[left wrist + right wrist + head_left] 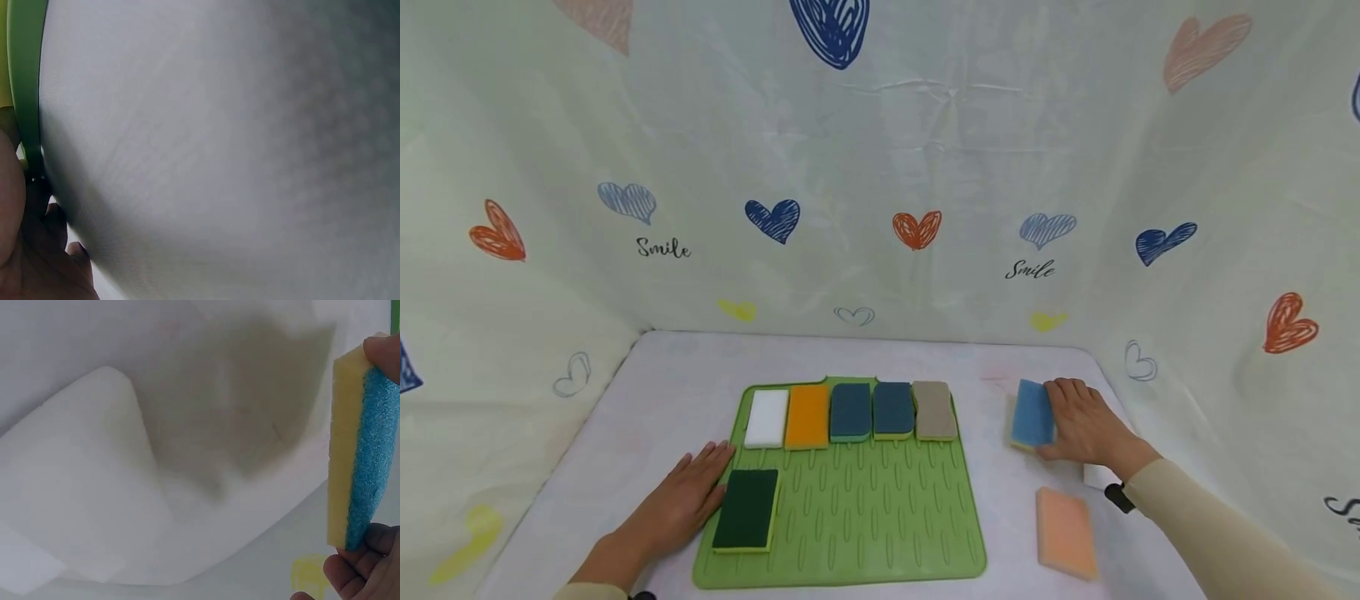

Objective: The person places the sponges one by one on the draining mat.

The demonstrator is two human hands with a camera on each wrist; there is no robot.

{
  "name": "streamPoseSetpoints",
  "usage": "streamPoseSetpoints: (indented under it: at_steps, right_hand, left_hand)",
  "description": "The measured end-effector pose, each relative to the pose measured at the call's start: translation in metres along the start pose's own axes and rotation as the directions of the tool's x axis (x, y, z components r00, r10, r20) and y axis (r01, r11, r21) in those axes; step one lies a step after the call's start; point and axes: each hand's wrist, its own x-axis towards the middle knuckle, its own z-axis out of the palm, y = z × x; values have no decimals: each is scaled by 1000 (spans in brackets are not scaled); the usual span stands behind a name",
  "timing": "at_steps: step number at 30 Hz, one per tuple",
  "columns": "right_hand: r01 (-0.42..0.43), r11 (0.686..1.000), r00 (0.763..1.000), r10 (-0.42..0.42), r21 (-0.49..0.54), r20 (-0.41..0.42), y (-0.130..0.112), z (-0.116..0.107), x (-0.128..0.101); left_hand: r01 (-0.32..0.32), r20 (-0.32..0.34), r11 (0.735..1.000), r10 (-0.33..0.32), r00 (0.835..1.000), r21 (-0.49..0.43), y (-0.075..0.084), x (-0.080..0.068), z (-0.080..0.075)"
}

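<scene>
My right hand (1088,423) pinches a blue-and-yellow scouring sponge (1032,414) by its ends, to the right of the green mat (880,525). In the right wrist view the sponge (370,450) is tilted on edge, its thumb end at the top and finger end at the bottom, with a shadow below. My left hand (673,500) rests with fingers extended at the mat's left edge. Beside its thumb lies a dark green sponge (747,508) with a yellow underside. Only part of the left hand (44,250) appears in the left wrist view.
Along the mat's back edge stand a white sponge (767,418), an orange one (807,416), two dark blue ones (851,411) and a beige one (935,410). A peach sponge (1066,533) lies at the right. White sponges (75,469) sit under the right forearm.
</scene>
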Motion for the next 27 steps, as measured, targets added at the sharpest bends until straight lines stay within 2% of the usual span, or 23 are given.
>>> streamPoseSetpoints:
  at_steps: [8, 23, 27]
  right_hand:
    - [43, 997, 997, -47, -69, -57, -18, -13, 14]
    - [92, 990, 991, -101, -103, -83, -55, -31, 35]
    - [118, 988, 985, -129, -99, -118, -65, -32, 39]
  left_hand:
    - [16, 28, 1000, -16, 999, -8, -1, 0, 0]
    - [13, 32, 1000, -13, 999, -14, -1, 0, -2]
    - [25, 50, 1000, -24, 998, -13, 0, 1, -3]
